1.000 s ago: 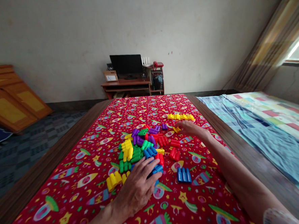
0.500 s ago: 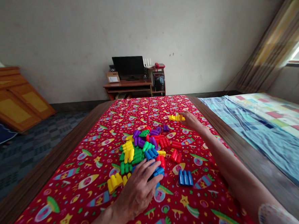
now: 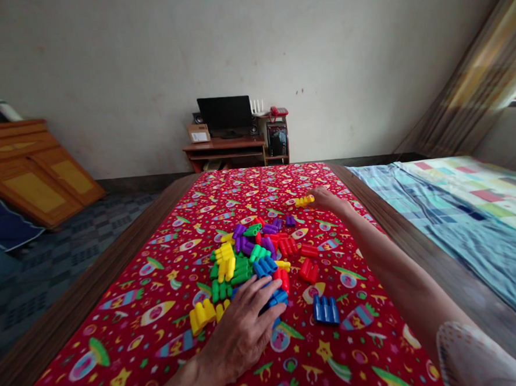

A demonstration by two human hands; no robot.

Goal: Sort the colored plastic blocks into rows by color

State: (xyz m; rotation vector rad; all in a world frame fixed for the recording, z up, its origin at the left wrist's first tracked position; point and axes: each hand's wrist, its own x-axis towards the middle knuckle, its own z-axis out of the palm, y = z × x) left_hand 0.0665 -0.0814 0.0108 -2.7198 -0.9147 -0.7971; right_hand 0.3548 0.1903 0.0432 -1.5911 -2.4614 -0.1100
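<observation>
My left hand [image 3: 247, 320] lies palm down over the near edge of a pile of plastic building blocks, fingers stretched out and slightly apart. Beneath and beside its fingertips are blue blocks [image 3: 277, 298]; its palm hides part of the pile. Farther off, my right hand [image 3: 327, 200] reaches across the red cloth, its fingers closed at the right end of a yellow building block [image 3: 304, 201]. The fingertips there are mostly hidden. Green blocks [image 3: 221, 289], purple blocks [image 3: 243, 243] and red blocks [image 3: 287, 247] lie jumbled between the hands.
A patterned red cloth [image 3: 162, 338] covers the table, whose dark wooden edge [image 3: 114, 271] shows on both sides. One blue block [image 3: 325, 310] lies apart at the near right. Beyond stand a desk with a monitor [image 3: 224, 113], a cabinet [image 3: 38, 171] and a bed [image 3: 472, 203].
The yellow block at my right hand has turned slightly and shows less of its length. My left hand stays on the pile. The whole view has shifted a little.
</observation>
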